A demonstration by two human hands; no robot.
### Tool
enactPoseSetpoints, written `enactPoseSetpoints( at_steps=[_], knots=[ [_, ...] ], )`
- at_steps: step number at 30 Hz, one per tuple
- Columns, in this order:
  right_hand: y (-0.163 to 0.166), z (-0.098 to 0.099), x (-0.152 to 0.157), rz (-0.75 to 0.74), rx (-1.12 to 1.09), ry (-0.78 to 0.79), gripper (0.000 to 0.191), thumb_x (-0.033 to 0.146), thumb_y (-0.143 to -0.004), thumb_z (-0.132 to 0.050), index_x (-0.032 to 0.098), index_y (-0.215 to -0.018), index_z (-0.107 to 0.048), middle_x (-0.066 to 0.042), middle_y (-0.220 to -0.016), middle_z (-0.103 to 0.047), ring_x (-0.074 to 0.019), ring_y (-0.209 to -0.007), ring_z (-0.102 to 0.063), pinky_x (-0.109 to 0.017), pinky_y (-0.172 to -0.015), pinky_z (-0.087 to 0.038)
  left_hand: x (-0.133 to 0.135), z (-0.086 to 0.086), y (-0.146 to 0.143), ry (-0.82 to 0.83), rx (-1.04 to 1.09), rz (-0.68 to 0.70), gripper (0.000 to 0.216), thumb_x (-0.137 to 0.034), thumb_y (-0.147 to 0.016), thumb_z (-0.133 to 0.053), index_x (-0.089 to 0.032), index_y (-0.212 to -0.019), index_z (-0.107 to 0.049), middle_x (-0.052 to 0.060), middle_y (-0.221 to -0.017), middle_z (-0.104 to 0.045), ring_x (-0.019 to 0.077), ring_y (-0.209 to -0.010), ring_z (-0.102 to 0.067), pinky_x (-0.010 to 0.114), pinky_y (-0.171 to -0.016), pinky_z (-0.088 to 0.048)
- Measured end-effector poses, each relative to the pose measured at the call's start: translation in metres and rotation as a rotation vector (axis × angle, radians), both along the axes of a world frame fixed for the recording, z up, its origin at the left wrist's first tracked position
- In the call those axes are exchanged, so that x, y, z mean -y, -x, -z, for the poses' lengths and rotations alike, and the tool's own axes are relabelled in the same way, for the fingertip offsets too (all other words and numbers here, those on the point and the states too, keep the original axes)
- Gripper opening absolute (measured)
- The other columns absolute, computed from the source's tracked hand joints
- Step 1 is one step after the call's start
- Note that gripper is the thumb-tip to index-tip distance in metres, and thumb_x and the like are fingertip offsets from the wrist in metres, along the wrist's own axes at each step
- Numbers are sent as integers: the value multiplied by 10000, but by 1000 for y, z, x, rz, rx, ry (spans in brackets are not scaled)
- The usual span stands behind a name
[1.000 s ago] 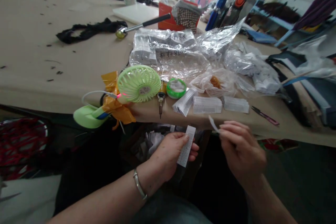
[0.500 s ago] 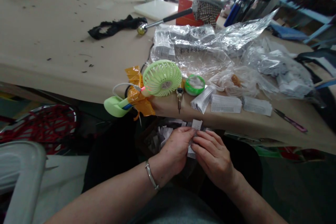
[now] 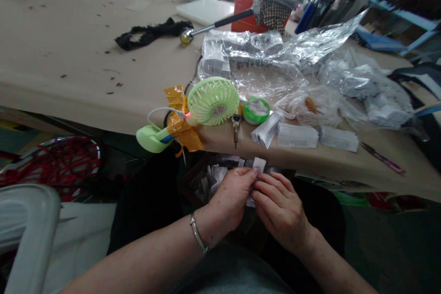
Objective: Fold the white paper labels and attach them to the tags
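Observation:
Over my lap, in front of the table edge, both hands meet on a small white printed label (image 3: 259, 164). My left hand (image 3: 231, 198) pinches it between thumb and fingers, its upper end sticking out above the thumb. The fingers of my right hand (image 3: 280, 204) are bent against the same label from the right; its lower part shows between the palms. Below my hands lies a heap of loose white labels (image 3: 217, 175), partly hidden. On the table edge stand a fanned bundle of labels (image 3: 267, 129) and two label stacks (image 3: 297, 135) (image 3: 339, 138).
A green fan (image 3: 213, 102) is taped to the table edge. Beside it lie a soldering-iron-like tool (image 3: 236, 131), a green round tin (image 3: 256, 110) and thread snips (image 3: 382, 157). Clear plastic bags (image 3: 255, 78) spread behind. A red woven basket (image 3: 51, 165) is at lower left.
Little differs. The right fingers have shifted slightly against the label, covering a bit more of its lower part; the left hand stays nearly in place.

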State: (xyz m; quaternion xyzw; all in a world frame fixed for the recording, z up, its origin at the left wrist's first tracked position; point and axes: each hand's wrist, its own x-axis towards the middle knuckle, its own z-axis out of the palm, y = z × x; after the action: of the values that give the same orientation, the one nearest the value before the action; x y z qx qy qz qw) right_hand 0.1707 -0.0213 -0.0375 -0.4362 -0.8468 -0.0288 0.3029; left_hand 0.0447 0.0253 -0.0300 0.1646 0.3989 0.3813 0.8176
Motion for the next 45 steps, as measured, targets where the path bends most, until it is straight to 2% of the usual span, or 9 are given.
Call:
enactPoseSetpoints(
  at_steps=[7,10,14,23,29,32,39,42,45],
  knots=[
    [-9,-4,-1,114,-368,237,311,189,-797,-614,205,-1105,-572,-87,-1074,-629,-236,-1062,-579,-419,-928,-463,1,-6,6,-2,-80,76,114,-222,-788,-613,-109,-776,-621,25,-636,-621,98,-530,-574,198,-514,-447],
    [-10,-5,-12,287,-762,489,232,276,-819,-597,228,-1044,-568,-37,-943,-618,-175,-878,-610,-321,-787,-504,5,-13,11,20,-147,179,164,-246,-859,-530,-109,-867,-620,50,-690,-656,103,-515,-591,220,-521,-477],
    [-5,-6,-27,245,-1120,880,176,341,-771,-659,200,-856,-596,33,-704,-585,-91,-583,-536,-209,-563,-453,12,-19,17,-10,-173,251,205,-281,-880,-510,-108,-833,-610,59,-699,-658,87,-500,-578,201,-513,-465],
    [10,-5,-22,201,-1143,1064,167,334,-773,-674,180,-756,-612,51,-607,-552,-54,-493,-455,-167,-475,-374,14,-15,35,30,33,406,178,-284,-845,-542,-125,-773,-576,25,-666,-604,97,-504,-579,222,-517,-462],
    [4,-4,-30,-111,-1226,1310,436,305,-675,-743,249,-1091,-628,-31,-1072,-648,-140,-847,-623,-243,-730,-499,12,-14,47,47,176,506,189,-329,-820,-587,-143,-802,-560,-8,-599,-554,117,-498,-591,223,-496,-456],
    [3,-2,-36,-349,-1198,1464,476,322,-607,-779,216,-1056,-660,-67,-1194,-609,-221,-1043,-595,-347,-915,-463,13,-13,51,38,232,554,213,-345,-798,-614,-139,-799,-561,0,-611,-571,123,-507,-601,227,-497,-466],
    [10,6,-40,-448,-1249,1498,248,346,-635,-773,183,-796,-678,-71,-1175,-613,-219,-1030,-605,-361,-920,-463,18,-13,51,26,181,546,203,-328,-787,-615,-133,-796,-561,-2,-597,-575,113,-490,-586,226,-493,-466],
    [10,2,-38,-392,-1197,1439,325,373,-653,-756,204,-918,-675,-71,-1169,-620,-225,-1016,-615,-366,-867,-499,17,-14,50,17,148,534,209,-335,-799,-600,-134,-762,-556,-7,-586,-562,101,-480,-568,222,-498,-461],
    [10,-7,-32,-174,-995,1180,391,381,-767,-653,259,-1136,-610,-58,-1168,-617,-216,-990,-626,-367,-833,-523,14,-16,51,7,100,483,200,-335,-800,-600,-143,-769,-554,-14,-583,-551,98,-488,-566,209,-492,-447]
  ],
)
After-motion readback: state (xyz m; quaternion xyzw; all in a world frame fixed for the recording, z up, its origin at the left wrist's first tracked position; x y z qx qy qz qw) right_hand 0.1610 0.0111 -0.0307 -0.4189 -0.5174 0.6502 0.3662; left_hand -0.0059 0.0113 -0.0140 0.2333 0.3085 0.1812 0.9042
